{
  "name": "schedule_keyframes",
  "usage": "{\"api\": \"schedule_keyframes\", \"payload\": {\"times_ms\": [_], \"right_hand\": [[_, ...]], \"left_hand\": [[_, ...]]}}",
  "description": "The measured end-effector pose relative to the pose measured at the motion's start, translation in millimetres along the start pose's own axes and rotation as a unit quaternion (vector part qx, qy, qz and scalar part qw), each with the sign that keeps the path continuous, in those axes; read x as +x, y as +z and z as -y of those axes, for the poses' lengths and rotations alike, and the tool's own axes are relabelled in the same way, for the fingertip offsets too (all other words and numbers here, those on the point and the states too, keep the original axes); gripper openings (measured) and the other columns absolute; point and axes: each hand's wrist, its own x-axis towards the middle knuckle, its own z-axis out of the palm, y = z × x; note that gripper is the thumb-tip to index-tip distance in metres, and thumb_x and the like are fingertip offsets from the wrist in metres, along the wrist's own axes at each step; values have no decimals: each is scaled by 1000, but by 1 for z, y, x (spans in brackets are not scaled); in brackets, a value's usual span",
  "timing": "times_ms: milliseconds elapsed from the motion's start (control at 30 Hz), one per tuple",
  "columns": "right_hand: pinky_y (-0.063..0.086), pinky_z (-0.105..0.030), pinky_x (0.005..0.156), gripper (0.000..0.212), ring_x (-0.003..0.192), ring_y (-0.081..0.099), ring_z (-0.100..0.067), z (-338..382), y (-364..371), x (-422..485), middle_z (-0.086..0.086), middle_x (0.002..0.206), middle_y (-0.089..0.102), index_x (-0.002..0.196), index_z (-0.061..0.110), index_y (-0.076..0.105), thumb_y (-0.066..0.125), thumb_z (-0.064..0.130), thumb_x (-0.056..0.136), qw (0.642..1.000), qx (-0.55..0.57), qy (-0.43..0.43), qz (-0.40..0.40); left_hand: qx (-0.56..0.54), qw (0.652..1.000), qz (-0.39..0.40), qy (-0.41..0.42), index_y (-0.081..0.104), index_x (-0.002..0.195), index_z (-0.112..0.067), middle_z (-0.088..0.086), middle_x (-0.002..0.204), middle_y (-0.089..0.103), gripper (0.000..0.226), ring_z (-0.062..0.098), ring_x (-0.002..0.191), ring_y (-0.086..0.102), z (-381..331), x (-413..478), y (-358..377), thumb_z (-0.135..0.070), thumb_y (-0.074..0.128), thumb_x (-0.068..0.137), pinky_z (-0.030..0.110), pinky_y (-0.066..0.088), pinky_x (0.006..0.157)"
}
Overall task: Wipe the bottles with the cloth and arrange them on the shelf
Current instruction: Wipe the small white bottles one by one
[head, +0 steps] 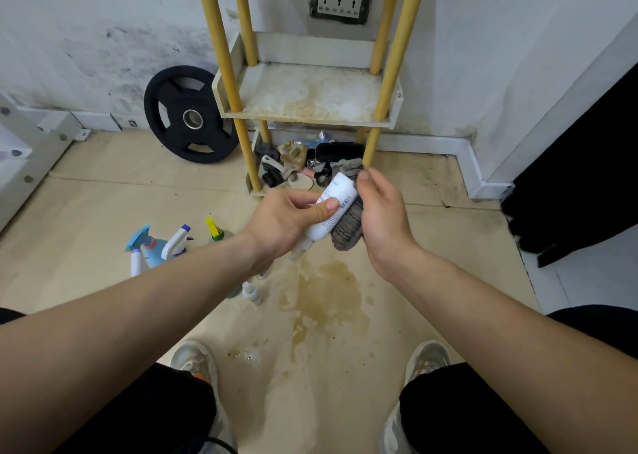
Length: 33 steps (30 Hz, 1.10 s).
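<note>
Item 1 – white bottle (333,208): printed label, held tilted in mid-air above the floor (431,246), in front of the shelf's lower tier, its upper end leaning away from the person

Item 2 – left hand (286,218): grips the bottle from the left; the thumb lies across the label, the other fingers (303,196) curl round behind and are partly hidden

Item 3 – right hand (383,212): its fingers are bent over a striped grey cloth (348,225), holding it against the bottle's right side; the cloth's lower end hangs below the palm

Item 4 – shelf (310,91): yellow uprights, pale trays. The upper visible tray is bare and stained; the bottom tray (253,191) holds a jumble of small dark and tan objects, too mixed to name

Item 5 – on the floor, left of the hands: a blue trigger sprayer (148,246), a white sprayer with purple tip (177,241) and a yellow-nozzled bottle (215,231), standing close together; a small dropper bottle (252,293) nearer the person

Item 6 – black weight plate (188,115) leaning against the wall, just left of the shelf

Item 7 – wall socket (340,3) behind the shelf

Item 8 – brownish stain (324,301) on the floor between hands and shoes

Item 9 – two light shoes (193,360), apart, at the bottom edge
</note>
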Motion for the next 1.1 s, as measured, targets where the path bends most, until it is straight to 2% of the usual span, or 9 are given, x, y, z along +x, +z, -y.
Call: {"api": "schedule_keyframes", "payload": {"times_ms": [100,167,333,400,533,700,800,933,1100], "right_hand": [[49,-15,93,33,112,62,0,0,-1,-4,12,123,68,133,27,64,55,15,103,993,-88,-72,19],[47,-11,95,40,117,60,2,0,-2,-5,14,128,65,138,28,61,59,13,101,990,-106,-97,13],[55,-20,89,37,106,68,-3,3,-6,-1,9,116,72,128,26,66,71,12,94,997,-40,-59,-14],[57,-24,88,34,102,69,-5,2,-4,-1,9,111,73,122,26,67,76,19,90,998,-47,-45,-21],[59,-34,88,25,100,71,-11,2,-6,3,7,108,72,102,33,64,82,28,86,999,-31,4,-21],[57,-25,84,26,101,70,-9,0,-9,9,6,110,73,110,28,65,77,15,91,1000,-21,-9,0],[57,-32,92,35,112,69,-16,-3,-10,13,-2,119,72,120,26,66,71,4,93,999,3,-8,34],[57,-44,98,27,111,70,-22,-12,-14,16,-4,119,73,126,17,66,65,20,99,999,6,42,29],[56,-46,98,26,100,70,-19,-30,-24,11,1,107,74,113,23,68,66,42,96,981,-163,97,33]], "left_hand": [[9,1000,-17,-3,81,97,-13,14,62,56,30,23,50,44,-2,3,-4,-41,72,91,25,35,46],[28,1000,8,0,79,99,-10,13,64,53,31,24,55,44,-5,1,-5,-39,72,91,27,35,49],[149,985,19,80,76,112,-29,-7,79,71,24,8,63,58,-7,-1,-8,-30,77,89,18,45,56],[295,943,-16,151,75,109,-31,-2,87,73,26,14,77,61,-4,0,-11,-41,78,86,28,47,67],[428,878,-33,212,71,110,-31,3,83,60,31,19,76,51,1,-1,-10,-48,76,85,36,35,60],[323,936,-12,136,75,109,-25,4,86,73,27,21,74,63,-3,1,-15,-43,73,89,41,50,72],[239,967,6,91,76,108,-19,15,92,72,22,20,66,59,-7,5,-24,-33,74,91,43,55,69],[182,982,11,59,75,113,-21,5,92,70,21,19,69,59,-4,5,-28,-27,73,93,33,55,64],[172,985,-16,21,62,119,-25,-4,98,65,34,13,85,64,12,5,-31,-30,77,89,19,52,69]]}}
